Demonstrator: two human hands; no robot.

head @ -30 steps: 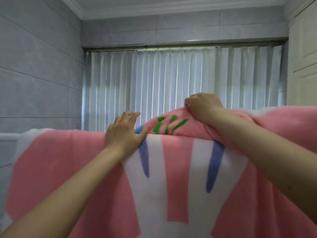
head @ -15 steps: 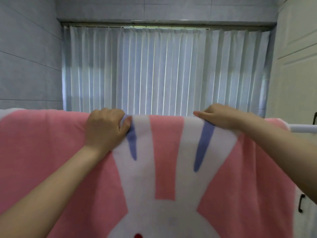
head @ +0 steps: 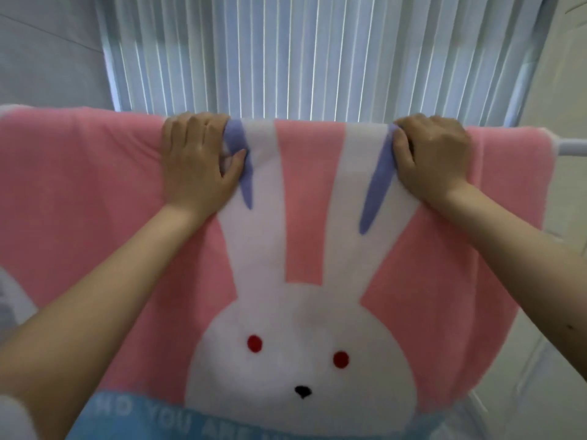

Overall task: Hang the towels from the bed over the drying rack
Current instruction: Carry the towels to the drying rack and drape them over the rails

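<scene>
The towel (head: 305, 249) hangs over the rack (head: 571, 147), pink with a white rabbit, and it fills the view from 9 o'clock to 3 o'clock. The left hand (head: 198, 163) grips its top edge at 11 o'clock with curled fingers. The right hand (head: 433, 157) grips the same edge at 1 o'clock. Only a white end of the rack shows at 3 o'clock. Behind, at 12 o'clock, hangs a pale pleated curtain (head: 317, 52), with a grey wall (head: 47, 52) at 10 o'clock. Compared with 0.5 s ago, both hands hold tighter, and the rabbit's 2 red eyes and nose are now visible.
</scene>
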